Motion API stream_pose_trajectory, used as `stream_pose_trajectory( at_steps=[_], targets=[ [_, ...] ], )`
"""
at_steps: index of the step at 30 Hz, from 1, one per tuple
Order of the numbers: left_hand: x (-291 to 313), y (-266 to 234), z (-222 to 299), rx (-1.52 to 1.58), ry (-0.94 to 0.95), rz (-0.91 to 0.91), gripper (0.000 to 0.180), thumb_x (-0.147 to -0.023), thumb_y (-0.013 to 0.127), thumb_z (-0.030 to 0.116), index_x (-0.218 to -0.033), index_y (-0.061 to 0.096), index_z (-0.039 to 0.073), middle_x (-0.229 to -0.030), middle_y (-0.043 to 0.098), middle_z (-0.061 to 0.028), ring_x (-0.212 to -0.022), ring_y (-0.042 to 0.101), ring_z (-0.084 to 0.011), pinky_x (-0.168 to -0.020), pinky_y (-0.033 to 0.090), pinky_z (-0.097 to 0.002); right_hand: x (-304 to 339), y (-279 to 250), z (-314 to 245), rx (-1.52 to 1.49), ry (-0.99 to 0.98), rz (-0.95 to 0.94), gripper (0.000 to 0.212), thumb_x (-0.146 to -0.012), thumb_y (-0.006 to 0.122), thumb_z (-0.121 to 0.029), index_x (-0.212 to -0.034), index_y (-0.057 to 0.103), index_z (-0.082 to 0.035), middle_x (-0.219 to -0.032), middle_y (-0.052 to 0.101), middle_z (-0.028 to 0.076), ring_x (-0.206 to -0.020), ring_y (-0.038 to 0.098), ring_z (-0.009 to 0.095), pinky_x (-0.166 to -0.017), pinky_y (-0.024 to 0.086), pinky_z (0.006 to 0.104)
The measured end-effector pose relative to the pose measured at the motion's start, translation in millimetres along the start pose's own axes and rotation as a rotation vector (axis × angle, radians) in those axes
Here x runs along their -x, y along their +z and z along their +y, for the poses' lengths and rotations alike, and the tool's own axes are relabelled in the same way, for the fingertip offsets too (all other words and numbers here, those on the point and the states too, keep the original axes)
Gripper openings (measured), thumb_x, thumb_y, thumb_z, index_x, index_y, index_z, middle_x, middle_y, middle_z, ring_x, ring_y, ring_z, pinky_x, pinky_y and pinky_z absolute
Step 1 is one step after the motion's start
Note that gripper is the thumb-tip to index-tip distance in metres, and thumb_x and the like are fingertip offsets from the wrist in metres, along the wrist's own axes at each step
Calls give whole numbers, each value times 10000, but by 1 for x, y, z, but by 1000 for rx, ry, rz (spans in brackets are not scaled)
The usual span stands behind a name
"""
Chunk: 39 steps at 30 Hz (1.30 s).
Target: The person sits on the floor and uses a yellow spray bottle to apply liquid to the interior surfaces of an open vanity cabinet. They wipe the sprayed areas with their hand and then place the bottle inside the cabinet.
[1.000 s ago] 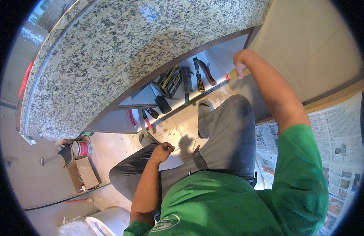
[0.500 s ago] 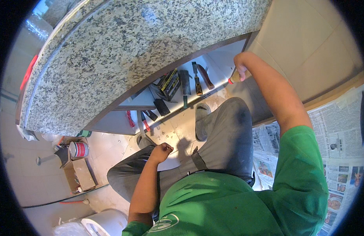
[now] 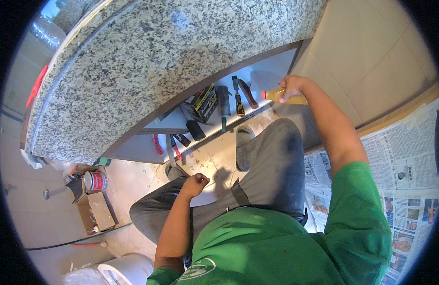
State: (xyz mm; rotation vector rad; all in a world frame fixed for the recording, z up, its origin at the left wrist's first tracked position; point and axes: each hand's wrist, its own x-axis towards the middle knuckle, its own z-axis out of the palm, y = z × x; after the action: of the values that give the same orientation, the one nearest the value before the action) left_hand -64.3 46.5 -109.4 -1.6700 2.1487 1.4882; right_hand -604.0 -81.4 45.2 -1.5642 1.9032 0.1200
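Note:
My right hand (image 3: 289,89) is closed around a bottle (image 3: 272,95) of yellowish liquid with a red cap. The bottle lies sideways in the air at the right end of the cabinet, its cap pointing left. My left hand (image 3: 196,185) rests low over my left leg, fingers curled; what it holds, if anything, is hidden. On the cabinet shelf near the bottle are a curved brown-handled tool (image 3: 248,93), a chisel (image 3: 239,102) with a black and yellow handle, a dark flat tool (image 3: 224,102) and a black and yellow box (image 3: 203,105).
A speckled granite countertop (image 3: 134,71) overhangs the cabinet. Red-handled tools (image 3: 176,148) lie at its lower left. A tin (image 3: 95,180) and an open cardboard box (image 3: 101,211) stand on the floor at left. Newspaper (image 3: 395,156) covers a surface at right.
My right hand has brought the bottle slightly down and left, turning it from mostly hidden to sideways in full view. My left hand has stayed in place.

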Motion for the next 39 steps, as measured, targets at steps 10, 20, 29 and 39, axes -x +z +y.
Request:
stream_pose_trajectory(
  at_steps=[10,20,29,39],
  targets=[
    [-6,6,-13,42,-65,9,320,-897,690,340,-1017,714,45,-933,728,-182,-892,710,-290,-809,541,-378,-12,-3,3,471,275,-462,773,-594,926,-506,-1110,726,33,-1161,708,197,-1038,684,364,-903,528,451],
    [-5,4,-10,8,-45,17,332,-901,684,352,-1025,712,45,-942,726,-193,-906,710,-305,-822,541,-388,4,-1,9,434,163,-276,600,-609,924,-389,-1033,752,-2,-1030,737,178,-923,702,336,-831,535,440],
    [-1,2,-1,-41,-29,29,277,-913,659,275,-1026,702,26,-904,723,-153,-847,692,-245,-785,535,-367,11,-5,20,442,42,-202,548,-629,914,-368,-1037,762,-36,-1040,732,170,-953,685,342,-842,529,442],
    [-2,5,-16,2,-21,44,357,-898,675,377,-1021,719,44,-917,723,-191,-881,707,-312,-804,540,-394,17,6,21,-42,6,-92,512,-643,911,-276,-1081,759,-59,-1026,743,108,-936,680,261,-852,524,404]
  ],
)
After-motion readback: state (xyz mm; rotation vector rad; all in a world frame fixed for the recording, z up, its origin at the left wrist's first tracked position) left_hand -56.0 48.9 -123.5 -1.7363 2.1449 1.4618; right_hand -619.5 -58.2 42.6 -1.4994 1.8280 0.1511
